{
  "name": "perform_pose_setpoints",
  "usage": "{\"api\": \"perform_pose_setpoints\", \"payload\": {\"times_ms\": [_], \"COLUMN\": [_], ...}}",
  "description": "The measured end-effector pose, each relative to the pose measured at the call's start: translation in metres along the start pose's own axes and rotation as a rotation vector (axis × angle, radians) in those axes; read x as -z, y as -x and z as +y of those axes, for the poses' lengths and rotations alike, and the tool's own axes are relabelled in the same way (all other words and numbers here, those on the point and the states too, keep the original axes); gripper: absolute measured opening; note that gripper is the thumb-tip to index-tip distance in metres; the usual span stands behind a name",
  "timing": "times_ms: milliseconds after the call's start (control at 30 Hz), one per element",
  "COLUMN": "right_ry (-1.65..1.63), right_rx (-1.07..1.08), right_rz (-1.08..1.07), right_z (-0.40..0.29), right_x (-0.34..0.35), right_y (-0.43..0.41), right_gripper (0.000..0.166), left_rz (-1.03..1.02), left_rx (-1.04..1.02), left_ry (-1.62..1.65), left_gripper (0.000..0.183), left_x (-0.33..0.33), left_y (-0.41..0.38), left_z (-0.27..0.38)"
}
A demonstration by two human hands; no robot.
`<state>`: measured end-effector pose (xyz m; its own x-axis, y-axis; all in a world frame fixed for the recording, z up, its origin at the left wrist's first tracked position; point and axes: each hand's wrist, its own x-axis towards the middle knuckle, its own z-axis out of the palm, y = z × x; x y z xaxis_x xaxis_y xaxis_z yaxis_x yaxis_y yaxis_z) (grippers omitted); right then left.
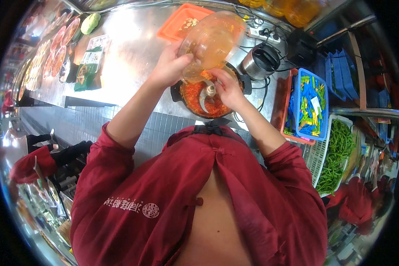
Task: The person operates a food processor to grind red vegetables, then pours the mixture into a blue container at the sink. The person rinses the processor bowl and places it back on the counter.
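Observation:
My left hand (174,65) grips the rim of a clear, orange-stained plastic lid (214,41), held tilted above a round food chopper bowl (186,105). Chopped red pepper (191,91) lies in the bowl around a metal blade with a central hub (210,89). My right hand (228,87) is over the bowl's right part, its fingers at the lid's lower edge beside a clump of orange-red chopped pepper (206,73). Whether those fingers pinch the clump or only touch it, I cannot tell.
An orange basket (168,28) holding pale pieces stands behind the lid. Rightward are a steel appliance (257,63), a power strip (264,35) with cables, a blue basket of clips (326,113) and green peppers (339,149). A green packet (88,74) lies left. Other people are at both sides.

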<state>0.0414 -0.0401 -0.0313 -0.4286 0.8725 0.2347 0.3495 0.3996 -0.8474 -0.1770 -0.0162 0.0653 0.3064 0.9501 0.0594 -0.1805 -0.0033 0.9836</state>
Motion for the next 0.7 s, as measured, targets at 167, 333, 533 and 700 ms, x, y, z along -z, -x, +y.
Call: {"api": "perform_pose_setpoints", "payload": {"times_ms": [167,333,533,700], "right_ry": [-0.105,-0.165,-0.308,-0.2], "right_rx": [-0.102,-0.149,-0.142,-0.06], "right_rz": [0.091,-0.071,0.118,-0.025], "right_z": [-0.006,0.01,-0.006,0.002], "right_x": [0.02,0.002,0.02,0.012], "right_y": [-0.007,-0.01,-0.012,-0.004], "right_gripper": [0.039,0.032,0.028,0.034], "left_rz": [-0.032,0.057,0.094,-0.026], "left_rx": [-0.262,-0.19,-0.106,-0.135], "left_ry": [-0.461,-0.24,-0.234,-0.004], "left_gripper": [0.038,0.033,0.036,0.053], "left_x": [-0.002,-0.011,-0.002,0.004], "left_y": [0.009,0.006,0.003,-0.003], "left_z": [0.001,-0.002,-0.014,-0.018]}}
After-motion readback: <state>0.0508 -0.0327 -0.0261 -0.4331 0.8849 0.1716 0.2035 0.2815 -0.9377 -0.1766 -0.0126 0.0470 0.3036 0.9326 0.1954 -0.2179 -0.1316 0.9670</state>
